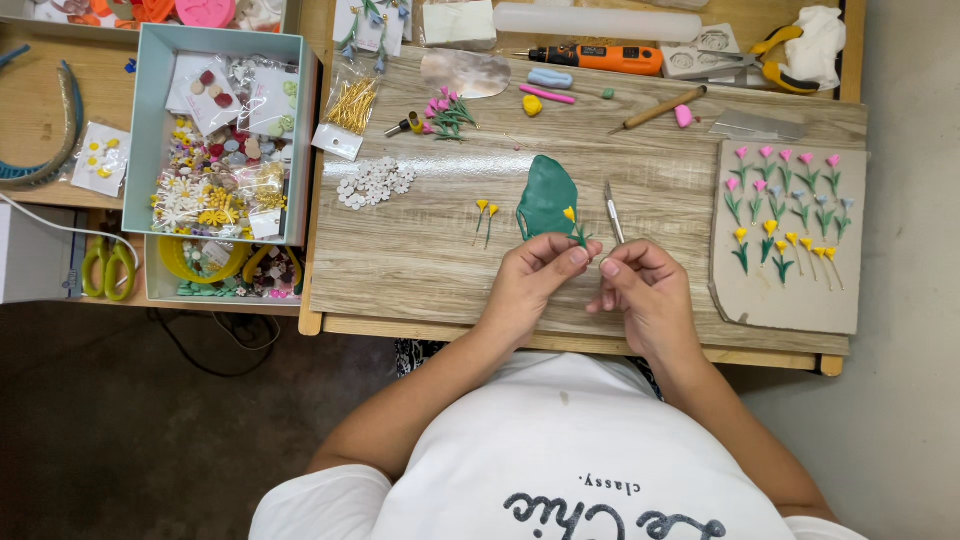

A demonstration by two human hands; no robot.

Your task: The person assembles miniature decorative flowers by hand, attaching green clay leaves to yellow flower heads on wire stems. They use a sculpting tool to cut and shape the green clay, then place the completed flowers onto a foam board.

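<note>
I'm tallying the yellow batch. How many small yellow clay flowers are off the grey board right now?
3: two loose yellow flowers lie side by side on the wooden table left of the green clay sheet; one yellow flower is pinched in the left hand. Others may hide in the box.

Orange rotary tool [595,59], green-handled scissors [108,268]

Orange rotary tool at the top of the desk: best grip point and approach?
Judging by its pose, grip the orange rotary tool around its thick orange barrel, coming straight down with fingers spanning its width. It lies flat, left to right; the black nose with a thin bit at its left end is too slender.
</note>
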